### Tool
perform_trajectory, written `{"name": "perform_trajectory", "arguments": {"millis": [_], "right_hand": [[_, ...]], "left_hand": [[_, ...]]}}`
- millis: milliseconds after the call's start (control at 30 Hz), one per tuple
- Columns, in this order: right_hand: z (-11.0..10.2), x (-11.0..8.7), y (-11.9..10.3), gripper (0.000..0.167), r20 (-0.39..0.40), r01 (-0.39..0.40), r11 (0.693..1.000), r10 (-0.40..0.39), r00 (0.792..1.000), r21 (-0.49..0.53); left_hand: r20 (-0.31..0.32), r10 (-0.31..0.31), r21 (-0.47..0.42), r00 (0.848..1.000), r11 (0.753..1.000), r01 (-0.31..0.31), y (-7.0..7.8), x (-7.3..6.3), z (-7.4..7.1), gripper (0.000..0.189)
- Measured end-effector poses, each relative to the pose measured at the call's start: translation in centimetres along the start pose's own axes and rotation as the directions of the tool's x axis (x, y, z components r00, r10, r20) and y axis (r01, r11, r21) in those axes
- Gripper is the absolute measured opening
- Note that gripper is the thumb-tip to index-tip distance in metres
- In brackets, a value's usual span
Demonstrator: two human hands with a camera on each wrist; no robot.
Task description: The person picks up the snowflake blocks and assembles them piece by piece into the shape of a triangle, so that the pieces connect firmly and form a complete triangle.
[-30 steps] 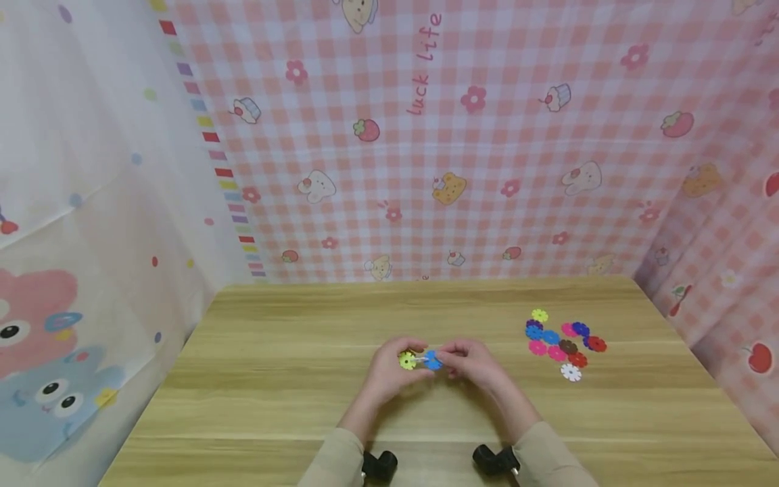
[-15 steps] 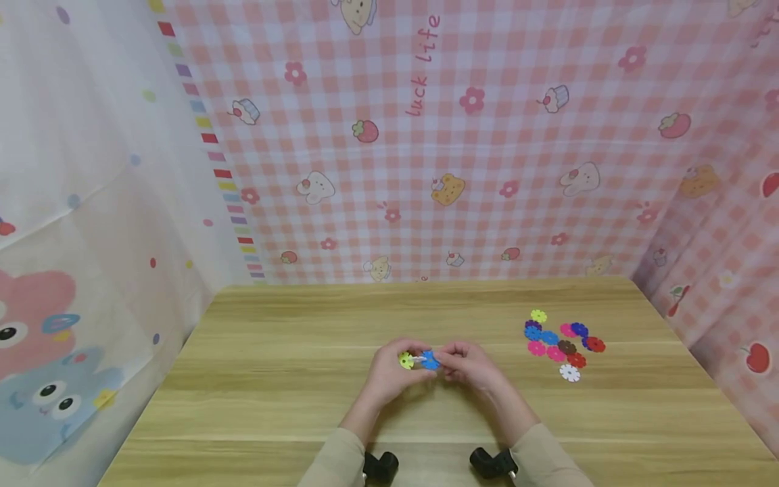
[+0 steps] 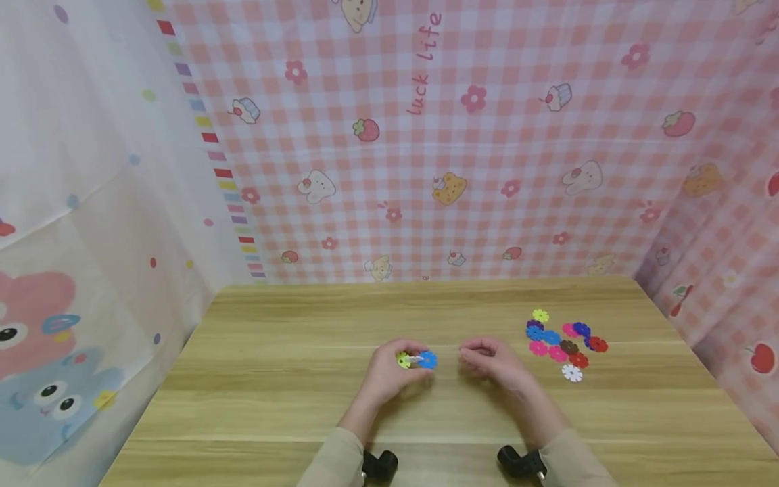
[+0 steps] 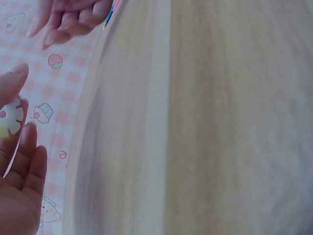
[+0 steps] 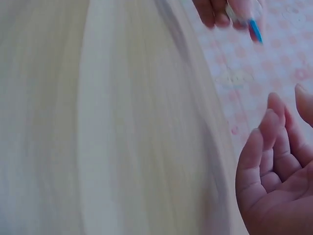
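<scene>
In the head view my left hand (image 3: 385, 368) holds a small joined chain of flower-shaped plastic discs over the middle of the table. A yellow-green disc (image 3: 403, 360) sits near the palm and a blue disc (image 3: 428, 359) at the free end. Between them a white disc (image 3: 415, 359) stands nearly edge-on; the left wrist view shows the white disc (image 4: 12, 116) by the thumb. To the right, apart from the chain, is my right hand (image 3: 496, 363), its fingers loosely bent with nothing in them. The blue disc (image 5: 256, 32) appears edge-on in the right wrist view.
On the right side of the wooden table (image 3: 274, 385) lies a loose cluster of discs, among them a white disc (image 3: 571, 373), a brown disc (image 3: 569, 347) and a yellow disc (image 3: 540, 316). A pink checked curtain (image 3: 389, 162) hangs behind the table.
My right hand has let go of the blue disc and moved off to the right. My left hand keeps the chain in nearly the same place.
</scene>
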State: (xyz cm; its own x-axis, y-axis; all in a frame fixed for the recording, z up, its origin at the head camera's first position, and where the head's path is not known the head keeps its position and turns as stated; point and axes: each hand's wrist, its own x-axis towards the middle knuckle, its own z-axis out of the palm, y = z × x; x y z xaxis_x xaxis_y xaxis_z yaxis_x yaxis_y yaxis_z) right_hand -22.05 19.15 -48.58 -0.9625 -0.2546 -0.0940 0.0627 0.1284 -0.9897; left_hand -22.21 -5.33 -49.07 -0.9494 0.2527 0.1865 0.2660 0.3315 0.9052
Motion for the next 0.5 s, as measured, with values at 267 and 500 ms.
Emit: {"name": "perform_trajectory", "arguments": {"millis": [267, 500], "right_hand": [[-4.9, -2.0, 0.0, 0.040, -0.074, -0.011, 0.976, -0.005, 0.997, -0.218], [-9.5, -4.3, 0.6, 0.040, -0.136, 0.014, 0.959, -0.054, 0.989, -0.283]], "left_hand": [[0.007, -0.036, -0.009, 0.999, 0.999, 0.036, 0.1, 0.1, -0.2, 0.034], [0.021, -0.060, -0.016, 0.998, 0.998, 0.060, 0.2, 0.3, -0.3, 0.033]]}}
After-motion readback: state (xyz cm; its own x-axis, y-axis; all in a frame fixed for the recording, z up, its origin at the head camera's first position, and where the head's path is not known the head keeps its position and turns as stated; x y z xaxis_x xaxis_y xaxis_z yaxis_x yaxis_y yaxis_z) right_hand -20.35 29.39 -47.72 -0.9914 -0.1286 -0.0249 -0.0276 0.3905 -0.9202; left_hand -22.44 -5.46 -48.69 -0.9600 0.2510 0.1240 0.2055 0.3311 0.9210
